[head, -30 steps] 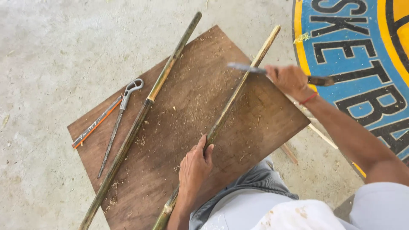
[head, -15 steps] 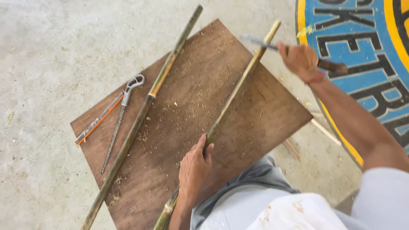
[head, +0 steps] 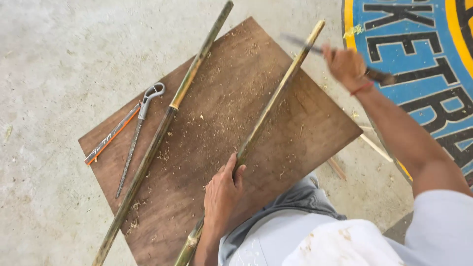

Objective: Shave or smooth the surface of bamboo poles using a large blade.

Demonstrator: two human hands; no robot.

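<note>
Long yellow-green bamboo stick (head: 276, 106) lying slanted across brown board (head: 162, 197). Left hand (head: 222, 194) wrapped round its lower part. Right hand (head: 348, 66) gripping blurry knife (head: 300, 44) near stick's top end.

On the board (head: 295, 123), one bamboo stick (head: 276, 98) crosses the middle, the left hand (head: 221, 194) gripping its near part and the right hand (head: 347, 66) at its far end; a second bamboo stick (head: 162, 133) lies left of it, the file (head: 135, 133) and hacksaw blade (head: 111, 135) beyond at the board's left edge.
</note>
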